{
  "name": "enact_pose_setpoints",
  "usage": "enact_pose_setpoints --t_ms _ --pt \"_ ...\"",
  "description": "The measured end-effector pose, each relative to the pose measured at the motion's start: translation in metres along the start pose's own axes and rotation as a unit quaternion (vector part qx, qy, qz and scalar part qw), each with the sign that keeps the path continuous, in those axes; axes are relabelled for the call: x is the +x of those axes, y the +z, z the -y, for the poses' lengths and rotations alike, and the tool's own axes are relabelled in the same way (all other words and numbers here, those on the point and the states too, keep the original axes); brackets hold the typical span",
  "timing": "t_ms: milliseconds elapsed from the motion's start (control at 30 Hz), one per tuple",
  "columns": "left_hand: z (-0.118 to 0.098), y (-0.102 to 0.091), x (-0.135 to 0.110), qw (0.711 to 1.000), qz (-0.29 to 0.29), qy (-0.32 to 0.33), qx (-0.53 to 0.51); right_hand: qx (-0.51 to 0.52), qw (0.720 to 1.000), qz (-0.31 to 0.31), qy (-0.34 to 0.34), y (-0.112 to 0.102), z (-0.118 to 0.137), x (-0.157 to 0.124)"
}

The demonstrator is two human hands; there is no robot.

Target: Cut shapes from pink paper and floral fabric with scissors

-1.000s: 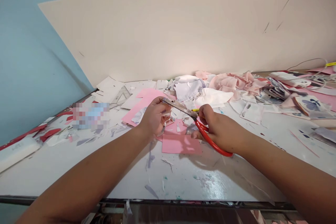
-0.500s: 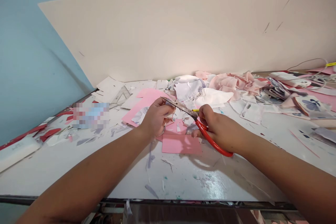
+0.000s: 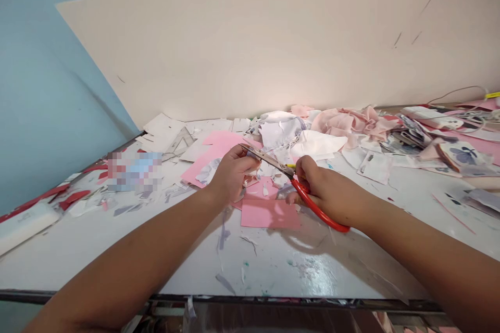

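My right hand (image 3: 326, 192) is closed round the red handles of a pair of scissors (image 3: 312, 203). Their metal blades point left toward my left hand (image 3: 230, 174). That hand is closed in a pinch on a small scrap of paper (image 3: 250, 179) at the blade tips; the scrap is mostly hidden by the fingers. Under both hands lies a pink paper sheet (image 3: 269, 213) on the white table (image 3: 117, 250).
Pink and white fabric scraps (image 3: 344, 122) and printed paper pieces (image 3: 461, 158) are heaped at the back right. White sheets and a clear set square (image 3: 179, 143) lie at the back left. Red cuttings (image 3: 74, 197) sit by the left edge. A pale board (image 3: 273, 36) stands behind.
The left fingers shifted their hold on the scrap at the blade tips, and the scissor handles moved slightly. Both arms stay in place.
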State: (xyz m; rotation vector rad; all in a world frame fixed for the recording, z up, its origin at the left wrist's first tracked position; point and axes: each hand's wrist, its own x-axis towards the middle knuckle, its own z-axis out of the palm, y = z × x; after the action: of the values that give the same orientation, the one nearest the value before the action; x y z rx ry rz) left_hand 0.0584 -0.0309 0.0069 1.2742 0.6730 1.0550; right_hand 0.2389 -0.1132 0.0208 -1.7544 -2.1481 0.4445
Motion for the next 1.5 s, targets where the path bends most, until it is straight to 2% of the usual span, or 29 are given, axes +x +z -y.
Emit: enact_pose_setpoints --t_ms 267,500,733,867,1000,1100,1200,1267,1300,1367,1433,1500 --pt "-0.001 0.002 0.0 1.0 -0.005 -0.005 -0.008 -0.004 1.0 0.0 0.001 -0.003 0.002 0.0" --pt "0.001 -0.001 0.001 0.999 -0.014 -0.014 0.026 -0.006 1.0 0.003 0.006 -0.004 0.004 0.001" --pt "0.0 0.003 0.0 0.999 0.008 -0.039 0.016 -0.071 0.988 -0.096 0.098 0.006 -0.014 0.012" --pt "0.005 0.003 0.0 0.998 0.038 -0.049 0.018 -0.094 0.978 -0.087 0.165 0.012 -0.028 0.019" --pt "0.01 0.001 0.0 0.996 0.066 -0.061 0.018 -0.114 0.977 -0.068 0.165 0.014 -0.036 0.023" --pt "0.01 0.003 -0.002 0.995 0.071 -0.066 0.036 -0.16 0.969 -0.069 0.176 0.01 -0.033 0.023" --pt "0.009 0.008 -0.006 0.994 0.071 -0.057 0.054 -0.207 0.957 -0.12 0.166 0.005 -0.022 0.019" --pt "0.009 0.011 -0.008 0.994 0.072 -0.047 0.068 -0.159 0.969 -0.16 0.101 0.004 -0.015 0.015" --pt "0.009 0.012 -0.009 0.994 0.074 -0.042 0.074 -0.097 0.981 -0.159 0.06 0.005 -0.011 0.013" --pt "0.01 0.013 -0.011 0.993 0.076 -0.04 0.084 0.063 0.991 -0.118 0.003 0.011 -0.008 0.011" --pt "0.012 0.012 -0.011 0.992 0.078 -0.042 0.091 0.19 0.978 -0.084 0.002 0.017 -0.009 0.012" --pt "0.013 0.011 -0.01 0.992 0.089 -0.036 0.088 0.254 0.963 -0.086 0.02 0.021 -0.013 0.015"
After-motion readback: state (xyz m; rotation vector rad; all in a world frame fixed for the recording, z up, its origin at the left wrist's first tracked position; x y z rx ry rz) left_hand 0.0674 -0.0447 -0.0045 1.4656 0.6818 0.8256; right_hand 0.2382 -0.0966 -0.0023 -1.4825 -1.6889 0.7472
